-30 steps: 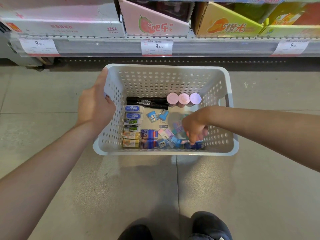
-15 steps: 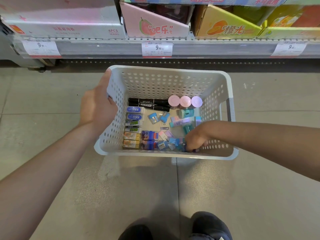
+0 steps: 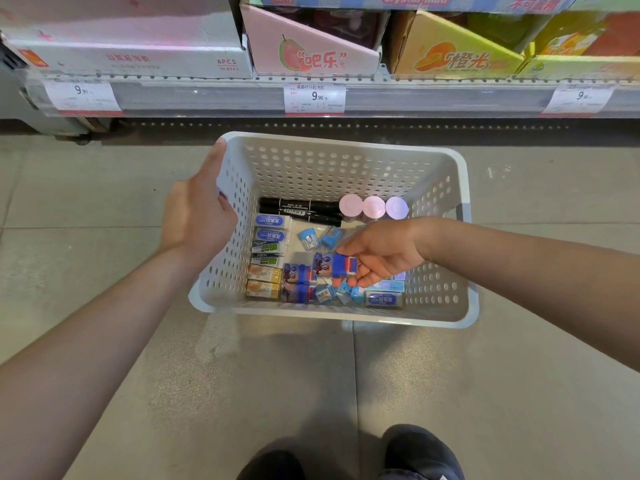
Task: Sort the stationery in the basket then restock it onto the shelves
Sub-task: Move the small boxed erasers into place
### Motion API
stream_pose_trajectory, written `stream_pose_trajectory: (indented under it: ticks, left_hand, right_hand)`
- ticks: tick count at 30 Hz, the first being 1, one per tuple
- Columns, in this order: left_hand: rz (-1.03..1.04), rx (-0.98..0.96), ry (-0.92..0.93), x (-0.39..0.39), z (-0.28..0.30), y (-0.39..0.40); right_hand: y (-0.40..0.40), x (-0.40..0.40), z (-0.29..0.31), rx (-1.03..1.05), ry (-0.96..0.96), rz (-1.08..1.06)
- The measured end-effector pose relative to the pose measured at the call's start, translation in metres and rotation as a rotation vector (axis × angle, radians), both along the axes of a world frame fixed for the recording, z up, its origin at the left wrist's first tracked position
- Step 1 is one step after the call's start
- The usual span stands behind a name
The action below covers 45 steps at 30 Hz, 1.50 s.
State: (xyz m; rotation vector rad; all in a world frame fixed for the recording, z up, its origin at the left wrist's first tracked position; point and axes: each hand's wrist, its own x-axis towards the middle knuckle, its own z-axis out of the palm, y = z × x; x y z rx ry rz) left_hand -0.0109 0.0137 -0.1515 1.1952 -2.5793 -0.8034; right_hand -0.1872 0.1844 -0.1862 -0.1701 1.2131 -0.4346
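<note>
**Blue eraser pack up in the fingers, sorting under way**

Down at six o'clock, dark shoes (image 3: 420, 452) on the tiled floor. Up from there, the white basket (image 3: 346, 315), gripped at its nine o'clock wall by the left hand (image 3: 197, 216), thumb over the rim. Right hand (image 3: 381, 258) is inside, pinching a blue eraser pack (image 3: 335, 265) by its end, just above two matching packs (image 3: 298, 282) at the basket's seven o'clock. Light, stiff, probably slick in its wrapper, so hold the short edges, I'd say. Black markers (image 3: 299, 210) and three pastel round lids (image 3: 373, 206) sit toward twelve. Beyond, the shelf (image 3: 221, 98) with price tags, not yet restocked.
</note>
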Motion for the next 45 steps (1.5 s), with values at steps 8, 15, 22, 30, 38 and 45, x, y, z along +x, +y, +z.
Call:
stream_pose_trajectory:
  ticks: [8, 15, 22, 30, 38, 45]
  left_hand:
    - [0.066, 0.068, 0.002, 0.006, 0.002, 0.006]
    - [0.101, 0.076, -0.025, 0.004, 0.004, 0.008]
    - [0.096, 0.064, -0.030, 0.004, 0.005, 0.009]
    - [0.084, 0.064, -0.007, 0.005, 0.002, 0.007]
    - [0.078, 0.055, -0.001, 0.005, 0.000, 0.006]
    - [0.074, 0.037, -0.018, 0.006, -0.004, 0.004]
  right_hand:
    - [0.000, 0.002, -0.004, -0.034, 0.068, -0.108]
    - [-0.009, 0.004, -0.014, -0.132, 0.480, -0.212]
    - [-0.032, 0.032, -0.031, 0.064, 0.412, -0.244]
    - [-0.041, 0.056, -0.049, 0.055, 0.711, -0.219]
    - [-0.045, 0.061, -0.055, 0.036, 0.999, -0.114]
    - [-0.033, 0.050, -0.053, -0.071, 1.083, 0.105]
